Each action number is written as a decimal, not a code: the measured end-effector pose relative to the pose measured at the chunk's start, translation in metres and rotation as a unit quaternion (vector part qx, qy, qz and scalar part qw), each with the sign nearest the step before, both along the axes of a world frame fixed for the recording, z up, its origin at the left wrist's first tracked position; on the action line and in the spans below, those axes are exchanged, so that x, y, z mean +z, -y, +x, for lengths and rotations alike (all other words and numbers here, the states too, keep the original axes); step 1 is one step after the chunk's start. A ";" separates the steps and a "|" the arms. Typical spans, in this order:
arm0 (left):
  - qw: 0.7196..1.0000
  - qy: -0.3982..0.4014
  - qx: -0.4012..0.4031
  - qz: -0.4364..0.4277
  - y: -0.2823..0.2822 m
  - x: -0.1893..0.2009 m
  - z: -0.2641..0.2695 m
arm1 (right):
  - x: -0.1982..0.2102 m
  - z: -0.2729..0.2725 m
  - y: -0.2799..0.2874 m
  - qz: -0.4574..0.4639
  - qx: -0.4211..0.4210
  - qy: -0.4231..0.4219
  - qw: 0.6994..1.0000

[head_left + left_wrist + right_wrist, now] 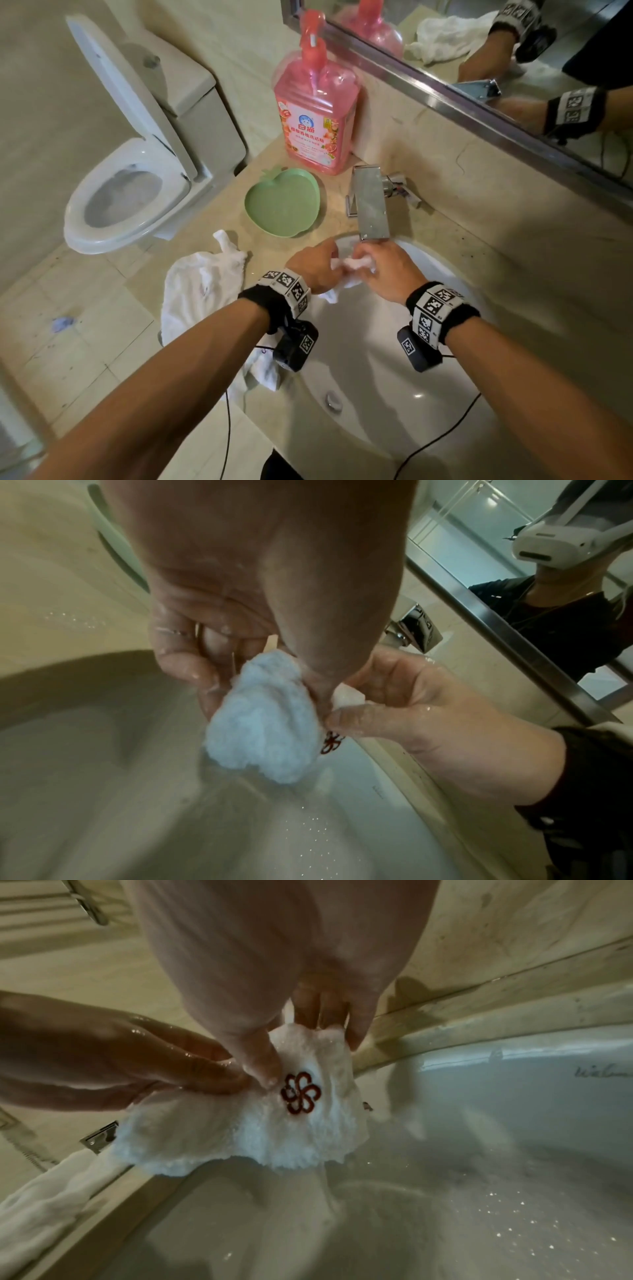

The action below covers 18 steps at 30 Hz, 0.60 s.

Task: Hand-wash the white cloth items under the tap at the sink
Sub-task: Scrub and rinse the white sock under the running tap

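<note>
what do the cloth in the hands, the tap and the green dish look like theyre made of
Cloth: looks like white terry towelling, with a fuzzy looped pile and a red stitched emblem; wet.
Tap: polished metal, probably chrome-plated, judging by its mirror-like flat faces.
Green dish: likely plastic, given its even matte pale green and moulded apple shape; it could be another moulded material.

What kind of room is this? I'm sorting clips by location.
A bathroom, most likely. A toilet stands beside a counter with a sink and tap, and a mirror runs along the wall. Both hands are washing a white cloth over the basin.
</note>
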<state>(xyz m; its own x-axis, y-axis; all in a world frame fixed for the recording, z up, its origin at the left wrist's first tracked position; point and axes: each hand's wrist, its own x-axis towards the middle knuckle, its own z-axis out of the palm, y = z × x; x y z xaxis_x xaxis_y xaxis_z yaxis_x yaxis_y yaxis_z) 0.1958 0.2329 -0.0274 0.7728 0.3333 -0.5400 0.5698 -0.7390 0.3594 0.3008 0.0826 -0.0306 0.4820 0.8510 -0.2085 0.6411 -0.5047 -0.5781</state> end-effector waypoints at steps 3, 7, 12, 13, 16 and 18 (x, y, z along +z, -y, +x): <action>0.999 0.016 0.020 -0.028 0.002 -0.001 0.001 | 0.003 0.004 0.004 0.003 -0.005 0.012 1.000; 0.999 0.002 0.029 -0.037 0.002 0.002 0.005 | 0.009 0.006 0.009 0.016 0.007 0.012 1.000; 0.987 0.125 0.036 -0.090 0.005 0.002 0.007 | 0.006 0.006 0.013 -0.023 0.001 -0.010 1.000; 0.983 0.158 0.027 -0.091 0.006 0.003 0.006 | 0.004 0.006 0.013 -0.033 0.005 -0.024 0.999; 0.977 0.200 0.000 -0.079 0.009 0.004 0.007 | -0.003 0.007 0.010 -0.072 0.006 -0.045 0.996; 0.973 0.217 0.003 -0.079 0.009 0.003 0.008 | -0.006 0.009 0.009 -0.085 -0.007 -0.053 0.995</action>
